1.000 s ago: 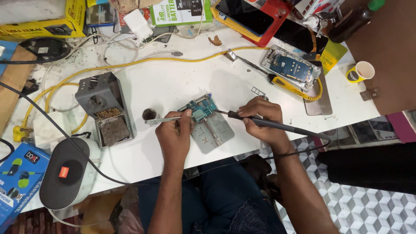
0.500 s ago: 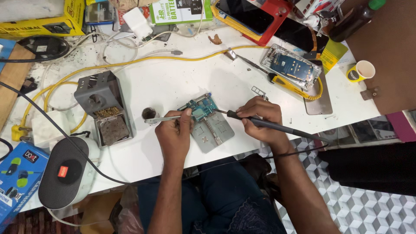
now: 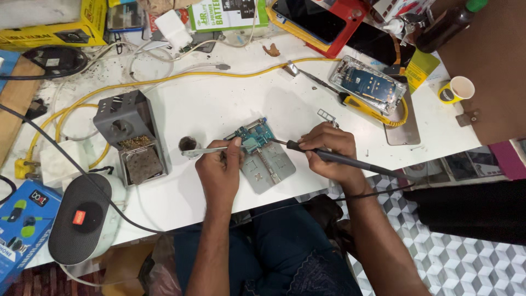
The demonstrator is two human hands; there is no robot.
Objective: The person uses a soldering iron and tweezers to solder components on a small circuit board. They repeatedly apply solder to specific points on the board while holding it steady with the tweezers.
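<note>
Nothing much has shifted since a second ago: both my hands sit where they were over the circuit board [image 3: 253, 135]. My left hand [image 3: 220, 167] is closed around metal tweezers [image 3: 207, 151], their tips at the board's 9 o'clock edge. My right hand [image 3: 329, 152] pinches a black soldering iron [image 3: 334, 159], its tip meeting the board from 3 o'clock. That board lies on a grey holder plate [image 3: 271, 171] on the white table [image 3: 230, 101]. At its 9 o'clock stands the grey iron stand [image 3: 127, 131]; at 2 o'clock lies an opened phone [image 3: 368, 83].
</note>
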